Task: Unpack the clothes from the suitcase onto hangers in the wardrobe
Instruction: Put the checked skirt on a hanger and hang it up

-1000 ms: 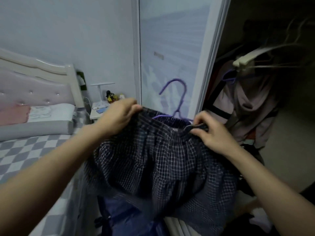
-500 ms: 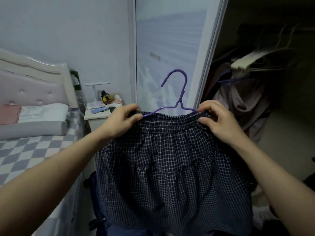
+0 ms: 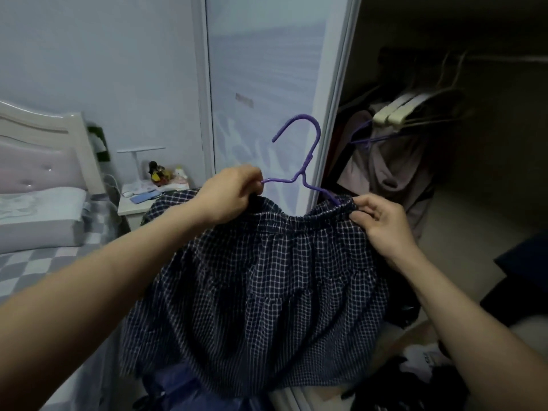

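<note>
A person's two bare hands hold a dark checked skirt (image 3: pixel 267 280) up at the centre of the frame, in front of an open wardrobe (image 3: pixel 474 69). The left hand (image 3: pixel 228 197), at centre left, has its fingers curled round one end of a purple hanger (image 3: pixel 308 161) together with the skirt's gathered waistband. The right hand (image 3: pixel 382 221), at centre right, pinches the waistband's other end between thumb and fingers, just beside the point where the hanger's other arm disappears into the fabric. The hanger sits tilted, its left end higher than its right, its hook rising against the pale sliding door (image 3: pixel 267 69) in the upper middle of the frame. The skirt hangs in loose folds down to the lower centre, covering part of a blue object at the bottom edge that is too dark to identify.

In the dim wardrobe at the upper right, a pinkish-grey garment (image 3: pixel 385 170) hangs from another purple hanger, with cream-coloured hangers (image 3: pixel 394 114) just above it. At the left edge stands a bed (image 3: pixel 38 256) with a checked cover, a pillow and a white padded headboard. Between the bed and the door, a white bedside table (image 3: pixel 136 203) holds a small white lamp (image 3: pixel 138 164), a blue phone-like item and a few small figures. Dark and white clothing lies heaped in the lower right corner.
</note>
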The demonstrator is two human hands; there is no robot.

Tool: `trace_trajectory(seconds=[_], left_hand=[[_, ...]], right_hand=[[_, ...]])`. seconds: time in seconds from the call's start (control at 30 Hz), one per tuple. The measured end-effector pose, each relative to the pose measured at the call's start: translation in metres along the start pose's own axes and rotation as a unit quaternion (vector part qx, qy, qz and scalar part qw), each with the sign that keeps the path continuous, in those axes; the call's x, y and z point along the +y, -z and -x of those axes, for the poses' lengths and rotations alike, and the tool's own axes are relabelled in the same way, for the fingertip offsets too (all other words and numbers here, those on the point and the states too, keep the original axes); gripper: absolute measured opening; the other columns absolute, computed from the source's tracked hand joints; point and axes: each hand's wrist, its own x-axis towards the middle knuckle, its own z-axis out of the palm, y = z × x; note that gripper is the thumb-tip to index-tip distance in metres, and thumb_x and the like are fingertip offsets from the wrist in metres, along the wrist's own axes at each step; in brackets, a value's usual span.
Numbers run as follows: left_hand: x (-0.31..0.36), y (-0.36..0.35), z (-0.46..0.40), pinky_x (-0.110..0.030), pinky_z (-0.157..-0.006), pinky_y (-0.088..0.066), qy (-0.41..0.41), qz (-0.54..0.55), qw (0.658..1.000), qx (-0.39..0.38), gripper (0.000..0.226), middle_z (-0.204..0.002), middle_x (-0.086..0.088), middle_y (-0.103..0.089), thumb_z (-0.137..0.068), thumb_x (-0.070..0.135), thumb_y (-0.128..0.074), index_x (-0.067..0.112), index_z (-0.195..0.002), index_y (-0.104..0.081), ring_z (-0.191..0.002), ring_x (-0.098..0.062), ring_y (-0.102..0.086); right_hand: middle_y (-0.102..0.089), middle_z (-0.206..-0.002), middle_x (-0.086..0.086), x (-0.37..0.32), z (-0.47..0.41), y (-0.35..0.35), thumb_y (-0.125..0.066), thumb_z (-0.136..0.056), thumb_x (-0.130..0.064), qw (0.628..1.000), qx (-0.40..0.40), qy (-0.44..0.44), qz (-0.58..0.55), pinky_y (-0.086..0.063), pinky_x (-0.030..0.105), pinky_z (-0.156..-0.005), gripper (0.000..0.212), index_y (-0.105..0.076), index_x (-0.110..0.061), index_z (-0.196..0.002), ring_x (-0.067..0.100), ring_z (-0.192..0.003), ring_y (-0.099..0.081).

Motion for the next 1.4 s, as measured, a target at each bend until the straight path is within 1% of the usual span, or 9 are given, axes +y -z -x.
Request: trace_trajectory(seconds=[0.13,0.33,0.4,0.53,0.67,0.83,1.13,1.3,1.4], left_hand=[[-0.013,0.002,-0.008,-0.031,-0.074,-0.036,0.041,0.052,0.998,0.019,0.018,-0.087,-0.013,-0.055,-0.093,0.005,-0.045,0.003,-0.083,-0.060,-0.086,-0.028,-0.053],[-0.001,-0.010,-0.006,-0.015,-0.054,-0.034,0.091,0.158,0.982,-0.055,0.022,-0.072,-0.005,-0.054,-0.096,0.013,-0.044,0.006,-0.082,-0.060,-0.062,-0.013,-0.044],[0.000,-0.007,-0.006,-0.025,-0.057,-0.033,0.083,0.151,0.982,-0.078,0.021,-0.074,-0.007,-0.053,-0.095,0.020,-0.048,0.004,-0.088,-0.058,-0.068,-0.017,-0.045],[-0.004,-0.033,0.018,-0.032,-0.066,-0.035,-0.006,0.042,0.990,0.134,0.026,-0.087,-0.014,-0.060,-0.093,0.027,-0.043,0.005,-0.095,-0.056,-0.077,-0.025,-0.052],[-0.017,-0.125,0.078,-0.035,-0.085,-0.043,0.068,-0.050,0.958,-0.274,0.020,-0.115,-0.015,-0.061,-0.096,0.026,-0.042,0.018,-0.109,-0.054,-0.107,-0.031,-0.056],[-0.011,-0.097,0.036,-0.033,-0.069,-0.038,0.050,0.068,0.987,-0.137,0.030,-0.074,-0.006,-0.053,-0.093,0.018,-0.052,0.023,-0.066,-0.040,-0.081,-0.028,-0.057],[0.043,-0.129,0.035,-0.038,-0.078,-0.038,0.123,0.163,0.971,0.122,0.008,-0.090,-0.017,-0.060,-0.084,0.000,-0.053,0.004,-0.086,-0.060,-0.089,-0.032,-0.055],[0.128,-0.168,0.048,-0.028,-0.076,-0.042,0.113,0.365,0.918,-0.111,0.011,-0.084,-0.010,-0.066,-0.085,0.013,-0.060,0.005,-0.080,-0.066,-0.082,-0.019,-0.058],[0.169,-0.181,0.046,-0.036,-0.079,-0.047,0.174,0.465,0.849,-0.184,0.038,-0.081,-0.017,-0.062,-0.063,0.050,-0.060,0.013,-0.069,-0.057,-0.078,-0.024,-0.058]], right_hand=[[-0.060,-0.071,-0.010,0.003,0.001,0.025,-0.062,-0.083,0.001,0.993,0.004,-0.016,0.120,-0.042,0.013,-0.065,0.029,-0.054,-0.024,-0.073,-0.007,-0.061,-0.055],[-0.066,-0.089,0.006,-0.013,-0.007,0.020,-0.070,-0.080,-0.019,0.958,-0.147,-0.029,0.246,-0.042,0.027,-0.074,0.018,-0.065,-0.021,-0.097,0.016,-0.081,-0.058],[-0.065,-0.083,0.012,-0.020,-0.010,0.017,-0.068,-0.081,-0.017,0.963,-0.102,0.005,0.249,-0.038,0.024,-0.064,0.006,-0.064,-0.018,-0.086,0.018,-0.074,-0.055],[-0.060,-0.080,0.005,-0.011,0.001,0.011,-0.062,-0.084,-0.012,0.960,0.083,0.134,0.233,-0.038,0.028,-0.065,0.006,-0.059,-0.009,-0.088,0.016,-0.073,-0.053],[-0.061,-0.090,0.005,0.060,0.051,-0.003,-0.063,-0.085,-0.023,0.856,-0.316,-0.096,0.398,-0.043,0.032,-0.075,0.007,-0.056,-0.022,-0.088,0.026,-0.094,-0.060],[-0.061,-0.080,0.002,0.035,0.035,0.027,-0.068,-0.082,-0.019,0.940,-0.174,-0.096,0.277,-0.039,0.024,-0.067,0.006,-0.063,-0.017,-0.086,0.013,-0.076,-0.055],[-0.064,-0.079,0.014,0.016,0.086,0.055,-0.069,-0.081,-0.008,0.960,-0.028,-0.253,0.120,-0.044,0.029,-0.069,0.006,-0.064,-0.010,-0.078,0.020,-0.073,-0.057],[-0.069,-0.086,0.014,0.016,0.121,0.059,-0.067,-0.083,-0.012,0.938,0.080,-0.326,0.086,-0.052,0.041,-0.079,0.006,-0.067,-0.008,-0.087,0.030,-0.084,-0.065],[-0.069,-0.089,0.013,0.006,0.144,0.051,-0.064,-0.081,-0.006,0.937,0.098,-0.327,0.076,-0.052,0.049,-0.085,0.015,-0.065,-0.009,-0.096,0.032,-0.087,-0.065]])
